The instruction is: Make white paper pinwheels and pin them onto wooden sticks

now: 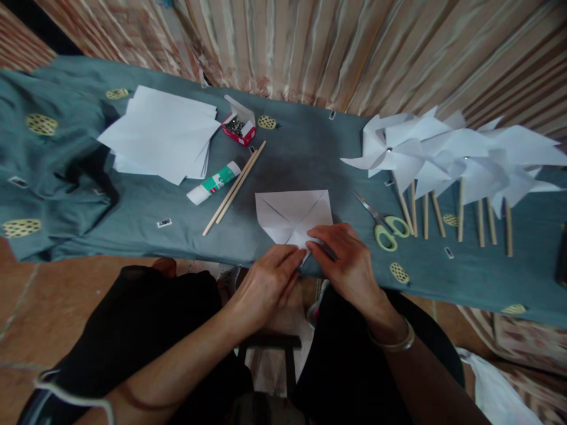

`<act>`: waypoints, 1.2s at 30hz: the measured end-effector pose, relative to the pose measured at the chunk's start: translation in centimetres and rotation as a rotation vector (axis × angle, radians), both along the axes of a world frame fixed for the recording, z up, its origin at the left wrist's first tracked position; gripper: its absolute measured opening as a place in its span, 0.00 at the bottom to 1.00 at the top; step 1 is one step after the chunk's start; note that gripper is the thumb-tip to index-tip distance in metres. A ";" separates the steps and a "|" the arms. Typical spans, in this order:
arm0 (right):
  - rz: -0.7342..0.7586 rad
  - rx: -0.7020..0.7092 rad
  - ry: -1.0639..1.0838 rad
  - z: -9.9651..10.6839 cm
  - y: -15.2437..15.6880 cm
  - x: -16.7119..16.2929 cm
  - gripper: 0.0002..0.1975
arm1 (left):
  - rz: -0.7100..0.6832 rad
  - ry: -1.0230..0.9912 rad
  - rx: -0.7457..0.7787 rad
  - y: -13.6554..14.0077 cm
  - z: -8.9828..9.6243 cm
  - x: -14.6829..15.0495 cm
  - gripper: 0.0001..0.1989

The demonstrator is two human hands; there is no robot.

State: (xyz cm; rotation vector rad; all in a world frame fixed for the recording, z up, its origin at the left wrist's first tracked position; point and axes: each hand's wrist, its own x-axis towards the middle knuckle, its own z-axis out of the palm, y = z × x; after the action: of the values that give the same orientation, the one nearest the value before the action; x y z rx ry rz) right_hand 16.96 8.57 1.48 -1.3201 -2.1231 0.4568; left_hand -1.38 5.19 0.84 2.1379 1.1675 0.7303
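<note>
A white sheet of paper (290,209) with slits cut in from its corners lies at the front edge of the cloth-covered table. My left hand (274,274) pinches its near edge, thumb and fingers closed on the paper. Beside it, my right hand (343,257) grips the folded near right corner, fingertips pressed together. Part of the near edge is hidden behind my fingers. To the right of the paper lie scissors (383,227) with pale green handles. Two wooden sticks (234,189) rest to its left, next to a green and white glue stick (214,183).
A stack of white paper (163,133) lies at the left. Behind the sticks stands an opened red and white box (240,124) of small metal pins. Several paper pinwheels (425,147) on wooden sticks lie overlapping at the right. A pleated curtain (287,53) hangs along the back.
</note>
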 end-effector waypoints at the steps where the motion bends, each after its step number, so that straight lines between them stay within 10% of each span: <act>1: 0.001 0.011 -0.004 0.0 0.0 0.0 0.07 | 0.001 0.001 0.000 0.0 0.0 0.0 0.17; 36: -0.050 0.043 0.025 -0.7 0.1 -0.2 0.08 | -0.021 0.054 0.119 0.1 -0.2 0.1 0.18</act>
State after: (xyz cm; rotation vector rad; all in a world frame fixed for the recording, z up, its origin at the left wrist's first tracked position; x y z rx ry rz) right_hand 16.73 8.65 0.77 -1.3331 -2.0628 0.4024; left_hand -1.25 5.25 0.68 2.2779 1.1538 0.7543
